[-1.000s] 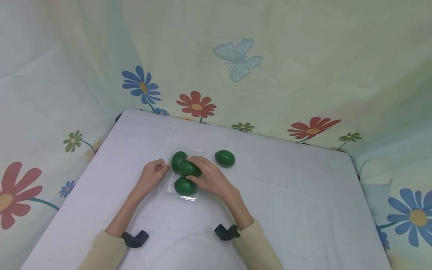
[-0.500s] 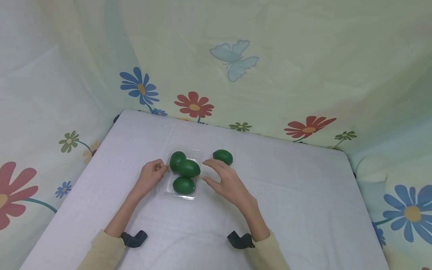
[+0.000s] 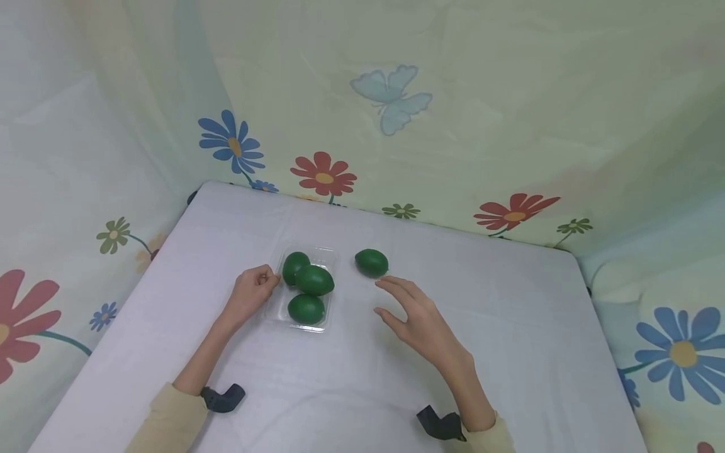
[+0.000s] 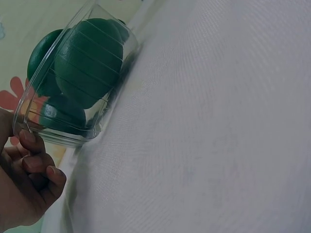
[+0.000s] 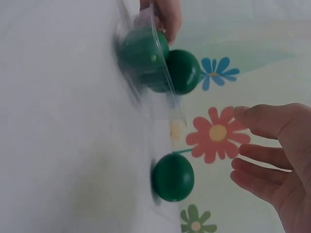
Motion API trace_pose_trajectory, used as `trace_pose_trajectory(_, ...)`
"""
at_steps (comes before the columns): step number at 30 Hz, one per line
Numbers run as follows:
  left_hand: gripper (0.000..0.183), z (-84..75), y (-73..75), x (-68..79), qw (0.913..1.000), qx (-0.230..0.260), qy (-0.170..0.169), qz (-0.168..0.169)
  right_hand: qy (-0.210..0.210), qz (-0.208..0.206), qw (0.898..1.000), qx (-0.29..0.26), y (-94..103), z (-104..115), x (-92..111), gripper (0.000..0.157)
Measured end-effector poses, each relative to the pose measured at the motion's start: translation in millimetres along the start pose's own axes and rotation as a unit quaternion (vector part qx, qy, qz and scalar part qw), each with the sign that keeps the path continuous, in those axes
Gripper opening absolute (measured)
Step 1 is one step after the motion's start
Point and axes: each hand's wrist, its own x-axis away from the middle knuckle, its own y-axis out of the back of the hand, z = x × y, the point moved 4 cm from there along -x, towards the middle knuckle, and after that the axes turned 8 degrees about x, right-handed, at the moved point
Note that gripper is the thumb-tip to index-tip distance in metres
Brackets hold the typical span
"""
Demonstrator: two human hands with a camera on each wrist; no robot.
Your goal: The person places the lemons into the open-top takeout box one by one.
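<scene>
A clear plastic box point(image 3: 275, 319) holds three green limes, one of them point(image 3: 314, 280) propped on its neighbour point(image 3: 295, 267) and another point(image 3: 306, 309) at the near end. At the box's left rim, my left hand point(image 3: 252, 292) pinches the edge with its fingers curled, as the left wrist view shows. A loose lime point(image 3: 371, 263) lies on the table to the right of the box. My right hand point(image 3: 423, 327) is just to the near right of that lime, fingers spread and parted from the thumb, holding nothing.
A white cloth covers the table point(image 3: 498, 302). Behind it and on both sides hangs a curtain point(image 3: 470, 113) printed with flowers and a butterfly. Dark wrist cameras point(image 3: 223, 398) sit at both cuffs.
My right hand has let go of the upper lime in the box and moved right, fingers open. My left hand stays at the box's rim.
</scene>
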Motion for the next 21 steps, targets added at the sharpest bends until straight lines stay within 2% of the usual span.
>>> trace_pose_trajectory(4,0.026,0.2,0.7,0.2,1.0000,-0.001,0.005,-0.003,0.003,-0.014,1.000,0.014,0.4,-15.4,-8.4,0.056)
trace_pose_trajectory(7,0.026,0.3,0.6,0.1,1.0000,0.000,0.005,-0.002,-0.013,-0.003,1.000,0.014,-4.7,-29.0,-16.2,0.056)
trace_pose_trajectory(15,0.027,0.2,0.1,1.4,1.0000,0.002,0.004,0.003,-0.086,0.070,0.994,-0.008,-35.4,-57.9,-40.0,0.058)
trace_pose_trajectory(21,0.027,-1.0,1.2,1.2,1.0000,0.003,0.002,0.000,-0.126,0.135,0.983,0.002,-61.8,-68.5,-57.7,0.067)
